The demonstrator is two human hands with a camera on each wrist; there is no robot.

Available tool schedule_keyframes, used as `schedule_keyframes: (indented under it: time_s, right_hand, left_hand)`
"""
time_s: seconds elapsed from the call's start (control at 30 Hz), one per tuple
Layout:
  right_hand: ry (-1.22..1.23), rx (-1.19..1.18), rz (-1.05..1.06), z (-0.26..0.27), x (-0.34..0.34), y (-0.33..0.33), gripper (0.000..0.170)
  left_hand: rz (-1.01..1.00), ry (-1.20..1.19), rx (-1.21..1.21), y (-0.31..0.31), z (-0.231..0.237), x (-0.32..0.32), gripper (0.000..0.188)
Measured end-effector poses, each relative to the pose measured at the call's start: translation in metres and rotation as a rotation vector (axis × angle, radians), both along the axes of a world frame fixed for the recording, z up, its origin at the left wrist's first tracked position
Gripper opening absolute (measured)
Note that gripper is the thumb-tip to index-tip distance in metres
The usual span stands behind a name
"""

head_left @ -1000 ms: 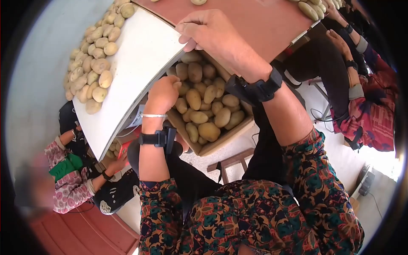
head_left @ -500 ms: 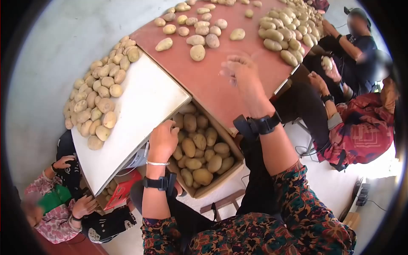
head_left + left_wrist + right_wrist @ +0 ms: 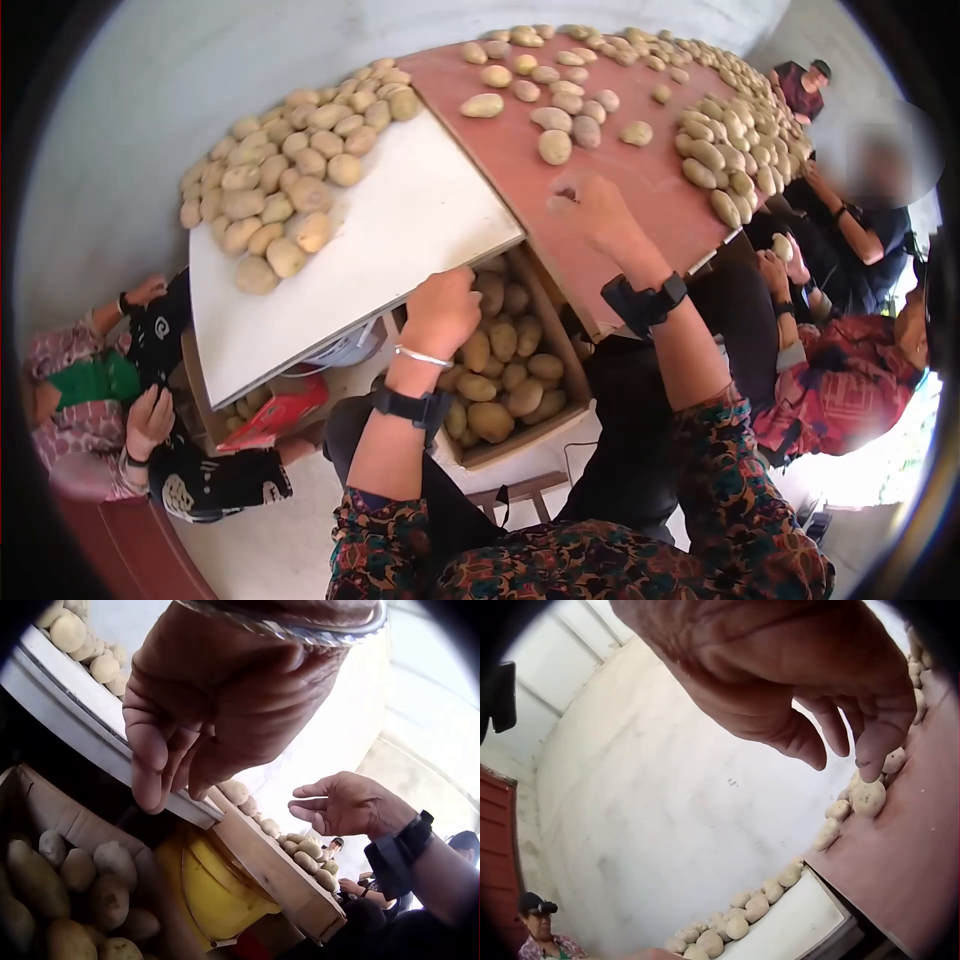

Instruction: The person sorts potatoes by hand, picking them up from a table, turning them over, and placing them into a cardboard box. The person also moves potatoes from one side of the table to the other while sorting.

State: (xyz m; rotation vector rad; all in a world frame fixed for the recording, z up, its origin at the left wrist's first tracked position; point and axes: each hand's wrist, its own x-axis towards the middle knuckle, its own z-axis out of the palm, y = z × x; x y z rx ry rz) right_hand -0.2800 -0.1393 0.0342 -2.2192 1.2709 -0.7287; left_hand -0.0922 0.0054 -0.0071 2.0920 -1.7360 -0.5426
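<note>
The right hand (image 3: pixel 605 215) hangs over the red tabletop (image 3: pixel 520 190), just below a loose group of potatoes (image 3: pixel 555 148). In the right wrist view its fingers (image 3: pixel 832 727) are relaxed and apart, with nothing between them. The left hand (image 3: pixel 443 312) is at the edge of the white board (image 3: pixel 400 220), beside a cardboard box (image 3: pixel 583 400) of potatoes (image 3: pixel 490 422). Seen from the left wrist, that hand (image 3: pixel 225 697) has loosely bent fingers pointing down and holds nothing.
Potatoes (image 3: pixel 290 170) are heaped on the white board's far side, and a larger pile (image 3: pixel 735 150) lies on the red table's right. A yellow bucket (image 3: pixel 217 885) stands under the boards. Other people sit at both sides; a red box (image 3: pixel 280 412) is at the left.
The right hand has moved away from the white board's corner, out over the red table. The left hand has stayed by the board's edge. The head view has shifted, showing more of the tabletop.
</note>
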Motion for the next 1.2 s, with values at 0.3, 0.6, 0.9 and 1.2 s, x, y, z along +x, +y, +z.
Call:
schedule_keyframes:
  time_s: [0.3, 0.6, 0.9, 1.2]
  right_hand:
    - [0.524, -0.107, 0.205, 0.0, 0.05, -0.023, 0.025]
    - [0.58, -0.137, -0.084, -0.018, 0.033, -0.114, 0.047]
    - [0.237, -0.158, -0.244, -0.028, 0.055, -0.094, 0.05]
    - [-0.937, 0.886, 0.241, 0.011, -0.001, -0.041, 0.03]
  left_hand:
    - [-0.061, 0.05, -0.038, 0.008, 0.0, 0.01, 0.027]
    - [-0.008, 0.028, -0.057, 0.016, 0.011, 0.022, 0.023]
    - [0.016, 0.012, -0.048, 0.016, 0.015, 0.025, 0.021]
    - [0.051, 0.058, -0.093, 0.011, 0.013, 0.021, 0.024]
